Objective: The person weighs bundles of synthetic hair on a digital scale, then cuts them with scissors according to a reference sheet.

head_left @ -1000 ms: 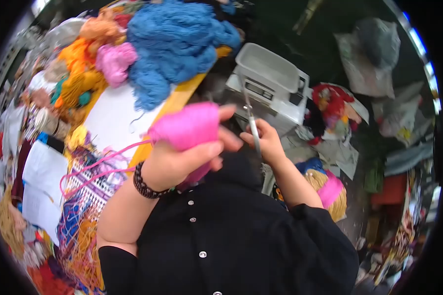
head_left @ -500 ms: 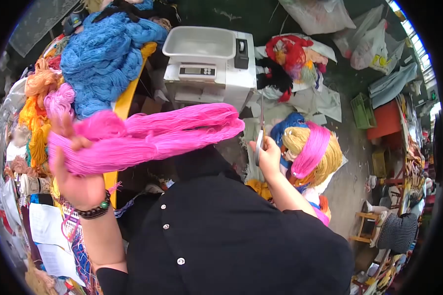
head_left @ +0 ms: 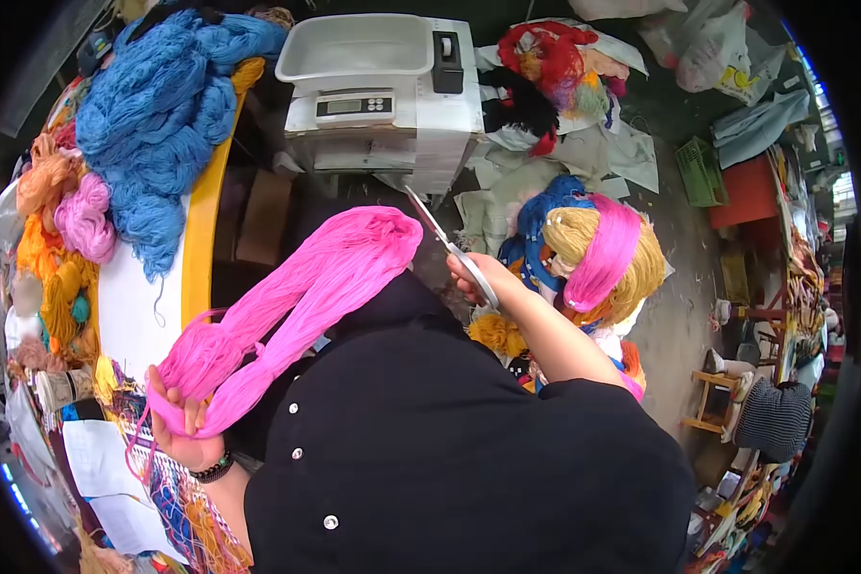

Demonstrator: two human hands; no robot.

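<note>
Digital weighing scale, white plastic (head_left: 402,113), far centre: grey display and round buttons; markings too small to read. Shallow translucent tray (head_left: 354,48) on top.
Paper sheets, white, printed (head_left: 96,459), near left: lines faint, illegible.
Plastic carrier bag, whitish with a yellow patch (head_left: 713,57), far right: any lettering blurred.

Worktable, white top with yellow border (head_left: 199,251), left: its right edge runs from near to far. A strip of white surface shows between the large heap of blue yarn (head_left: 148,110) and the paper sheets. Floor, dark grey (head_left: 681,292), right: visible strip between the tan yarn bundle with pink band (head_left: 560,230) and the small wooden stool (head_left: 706,407).

Skein, long, bright-pink yarn (head_left: 306,277), centre left: one end in the left hand (head_left: 187,430), the looped far end just beside the scissor blades; whether they touch cannot be told.
Left hand: dark beaded bracelet (head_left: 213,467) at wrist; fingers curled over the skein's near loop, small gaps between them; thumb position unclear.
Right hand (head_left: 469,277): fingers bent closely about the handles of metal scissors with pale grips (head_left: 474,275); blades nearly together, pointing far left.
</note>
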